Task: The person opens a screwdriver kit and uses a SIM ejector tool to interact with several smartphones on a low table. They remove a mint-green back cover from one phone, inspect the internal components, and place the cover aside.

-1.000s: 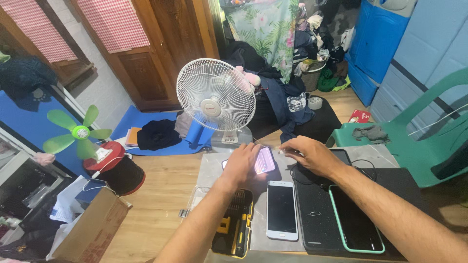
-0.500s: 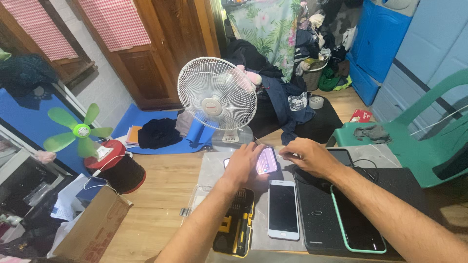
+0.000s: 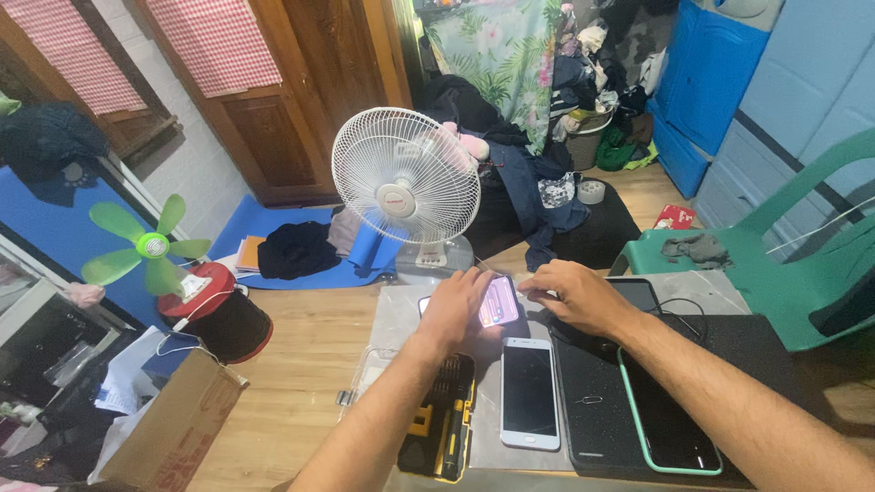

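The lit pink phone [image 3: 499, 302] is being gripped by the left hand [image 3: 453, 308], unopened, while the right hand [image 3: 574, 296] is resting open-fingered beside it, tools lying untouched

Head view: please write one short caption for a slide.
Left hand holds a lit pink phone beside the right hand, near a white phone and white fan.
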